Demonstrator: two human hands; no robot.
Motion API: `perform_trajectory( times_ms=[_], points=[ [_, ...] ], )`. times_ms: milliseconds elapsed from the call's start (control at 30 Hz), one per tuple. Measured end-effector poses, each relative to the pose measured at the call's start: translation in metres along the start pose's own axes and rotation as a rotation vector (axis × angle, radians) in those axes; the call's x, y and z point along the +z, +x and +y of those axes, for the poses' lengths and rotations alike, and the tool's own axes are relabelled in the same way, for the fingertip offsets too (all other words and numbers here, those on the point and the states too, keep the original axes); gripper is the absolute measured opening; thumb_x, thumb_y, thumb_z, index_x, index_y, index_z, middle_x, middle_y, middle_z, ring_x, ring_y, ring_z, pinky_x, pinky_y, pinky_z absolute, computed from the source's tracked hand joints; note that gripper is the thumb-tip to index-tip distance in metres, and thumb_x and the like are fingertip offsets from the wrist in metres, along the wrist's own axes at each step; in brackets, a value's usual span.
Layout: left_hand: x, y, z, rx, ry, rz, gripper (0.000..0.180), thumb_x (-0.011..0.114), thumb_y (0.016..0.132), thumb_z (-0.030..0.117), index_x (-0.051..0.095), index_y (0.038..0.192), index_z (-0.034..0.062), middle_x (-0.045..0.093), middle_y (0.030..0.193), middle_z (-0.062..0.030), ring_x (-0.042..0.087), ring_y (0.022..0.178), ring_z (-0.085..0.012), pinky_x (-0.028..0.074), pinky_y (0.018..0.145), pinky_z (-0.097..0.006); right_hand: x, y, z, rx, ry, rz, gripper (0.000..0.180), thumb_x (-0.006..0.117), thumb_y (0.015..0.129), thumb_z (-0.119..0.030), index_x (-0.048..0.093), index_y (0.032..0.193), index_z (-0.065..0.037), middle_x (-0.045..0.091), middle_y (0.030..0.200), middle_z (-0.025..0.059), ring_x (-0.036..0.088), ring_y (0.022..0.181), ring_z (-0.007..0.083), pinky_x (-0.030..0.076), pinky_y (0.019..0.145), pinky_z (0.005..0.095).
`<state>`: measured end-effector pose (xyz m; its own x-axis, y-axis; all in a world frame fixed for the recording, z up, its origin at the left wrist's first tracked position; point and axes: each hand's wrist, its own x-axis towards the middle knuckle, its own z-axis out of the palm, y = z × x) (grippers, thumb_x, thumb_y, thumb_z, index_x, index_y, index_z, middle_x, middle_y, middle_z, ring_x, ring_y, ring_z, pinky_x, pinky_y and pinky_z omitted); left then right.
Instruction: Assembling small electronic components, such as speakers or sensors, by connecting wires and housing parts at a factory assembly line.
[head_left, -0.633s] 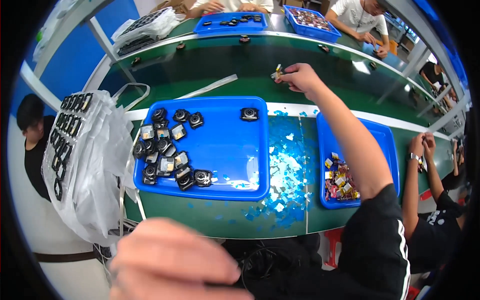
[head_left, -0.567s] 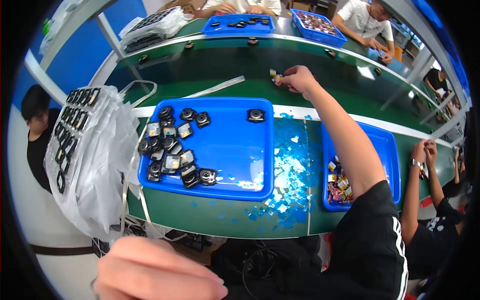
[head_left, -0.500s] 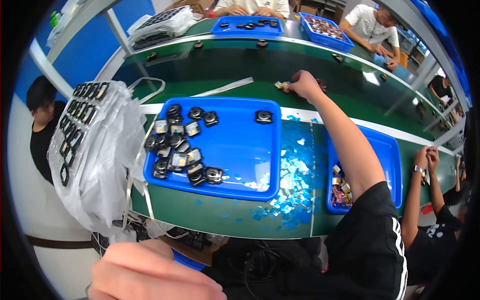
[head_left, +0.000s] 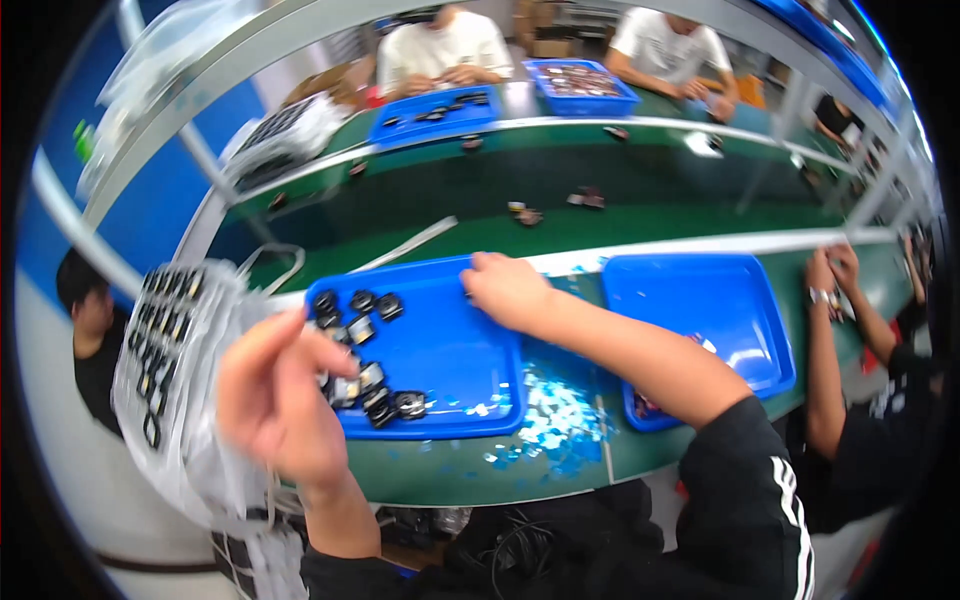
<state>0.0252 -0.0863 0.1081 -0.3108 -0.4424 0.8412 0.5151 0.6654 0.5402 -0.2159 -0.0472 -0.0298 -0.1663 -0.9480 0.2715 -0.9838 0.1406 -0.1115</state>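
A blue tray (head_left: 440, 345) lies in front of me, with several black watch-like cases (head_left: 388, 306) grouped along its left side. My right hand (head_left: 508, 291) is at the tray's far right corner, its fingers closed on a black watch-like case that they mostly hide. My left hand (head_left: 285, 395) hovers over the tray's near left part, blurred, its fingers loosely bent and apart with nothing seen in them. It covers some of the cases behind it.
Blue film scraps (head_left: 560, 420) litter the bench beside the tray. A second blue tray (head_left: 690, 275) with small parts stands right. Several small parts (head_left: 526, 214) lie on the green belt (head_left: 400, 195). Bagged black-framed trays (head_left: 170, 330) are stacked left. Co-workers sit opposite and to the right.
My right hand has come back from the belt to the tray's far right corner, leaving small parts on the belt. The left hand has risen over the tray. The view has shifted.
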Motion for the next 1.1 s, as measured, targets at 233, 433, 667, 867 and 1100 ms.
perform_trajectory(
  times_ms=[233, 433, 667, 867, 1100],
  points=[
    [0.017, -0.033, -0.114, -0.580, 0.199, -0.282, 0.047, 0.057, 0.095, 0.012, 0.044, 0.139, 0.0060, 0.056, 0.122, -0.0132, 0.055, 0.109, -0.0186, 0.050, 0.082, -0.028, -0.008, 0.005, -0.023, 0.135, 0.112, 0.299, 0.012, 0.059, 0.079, -0.011, 0.068, 0.080, -0.002, 0.066, 0.086, 0.0186, 0.068, 0.081, 0.0336, 0.056, 0.068, 0.0414],
    [0.057, -0.051, -0.116, -0.909, -0.192, -0.356, 0.027, 0.046, 0.102, 0.020, 0.051, 0.121, 0.0010, 0.064, 0.107, -0.0127, 0.067, 0.087, -0.0186, 0.057, 0.066, -0.028, -0.052, -0.038, -0.036, 0.457, 0.937, 0.303, 0.022, 0.060, 0.088, -0.018, 0.069, 0.083, 0.002, 0.067, 0.077, 0.0198, 0.068, 0.077, 0.0334, 0.053, 0.070, 0.0397],
    [0.064, -0.054, -0.088, -1.206, -0.433, -0.268, 0.025, 0.051, 0.099, 0.015, 0.058, 0.112, -0.0052, 0.066, 0.103, -0.0190, 0.069, 0.088, -0.0271, 0.059, 0.075, -0.031, -0.119, -0.213, 0.041, 0.598, 0.059, 0.280, 0.014, 0.073, 0.081, -0.018, 0.068, 0.084, -0.006, 0.066, 0.080, 0.0111, 0.065, 0.074, 0.0282, 0.052, 0.067, 0.0378],
    [0.084, -0.068, -0.089, -1.338, -0.774, -0.399, 0.037, 0.051, 0.098, 0.015, 0.048, 0.129, -0.0059, 0.060, 0.120, -0.0214, 0.065, 0.105, -0.0322, 0.055, 0.090, -0.035, -0.112, -0.272, 0.048, 0.860, 0.149, 0.019, 0.017, 0.070, 0.080, -0.014, 0.059, 0.078, 0.000, 0.063, 0.072, 0.0185, 0.062, 0.069, 0.0367, 0.048, 0.062, 0.0424],
    [0.073, -0.077, -0.086, -1.155, -0.496, -0.468, 0.042, 0.048, 0.099, 0.013, 0.041, 0.140, 0.0080, 0.058, 0.119, -0.0111, 0.062, 0.099, -0.0193, 0.053, 0.082, -0.030, -0.124, -0.250, 0.025, 0.856, 0.451, 0.481, 0.009, 0.058, 0.089, 0.003, 0.063, 0.096, 0.001, 0.064, 0.080, 0.0079, 0.061, 0.070, 0.0160, 0.049, 0.064, 0.0269]
  ],
)
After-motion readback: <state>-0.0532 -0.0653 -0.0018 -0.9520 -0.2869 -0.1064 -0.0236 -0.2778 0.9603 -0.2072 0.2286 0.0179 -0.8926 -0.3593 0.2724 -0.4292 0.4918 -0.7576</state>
